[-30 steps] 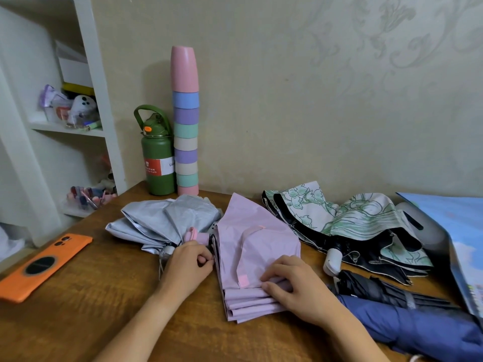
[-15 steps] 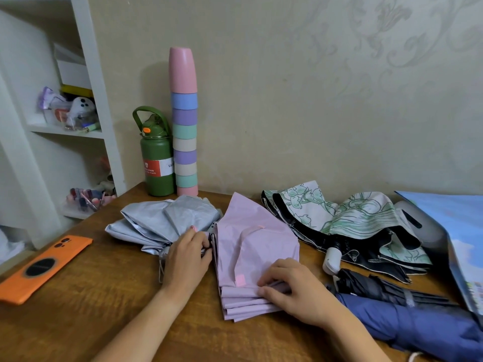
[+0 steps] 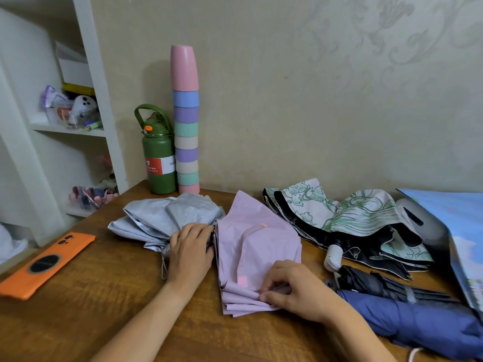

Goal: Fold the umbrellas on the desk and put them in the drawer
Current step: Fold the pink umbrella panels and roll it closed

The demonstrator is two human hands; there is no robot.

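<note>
Pink umbrella [image 3: 257, 246] between both curled hands [image 3: 190, 253]

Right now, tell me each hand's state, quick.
Left hand: fingers curled over the pink umbrella's handle end; grip itself hidden.
Right hand: pinching the pink umbrella's folded pleats.
</note>
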